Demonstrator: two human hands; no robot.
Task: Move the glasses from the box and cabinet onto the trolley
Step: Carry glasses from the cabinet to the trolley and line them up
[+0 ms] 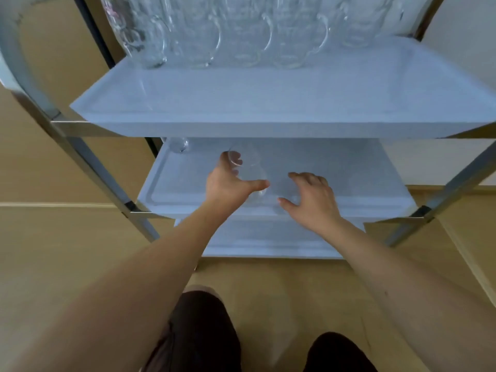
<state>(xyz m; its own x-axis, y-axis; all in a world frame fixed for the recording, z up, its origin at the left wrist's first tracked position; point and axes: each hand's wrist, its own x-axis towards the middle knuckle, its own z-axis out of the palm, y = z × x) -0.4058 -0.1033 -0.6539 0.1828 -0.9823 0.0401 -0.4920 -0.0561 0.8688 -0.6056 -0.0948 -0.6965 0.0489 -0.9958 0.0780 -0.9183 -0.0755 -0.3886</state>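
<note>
The person is bent down to the trolley, with both hands at its middle shelf; the left hand has its grip round a clear glass, thumb out on the near side and fingers curled round the far side; the glass looks tipped, its round rim turned toward the far left and its long side running from there back toward the thumb, though it is so clear I cannot be sure how it stands; it sits low over the middle shelf, and I cannot tell if it is touching yet; the right hand is just beside it on the right, fingers spread and loose, holding nothing that I can see; so the left hand is the one to set this glass down, and the bare shelf lies right under it; one small glass waits at the far left corner of that shelf; a row of glass mugs stands at the back of the top shelf.
</note>
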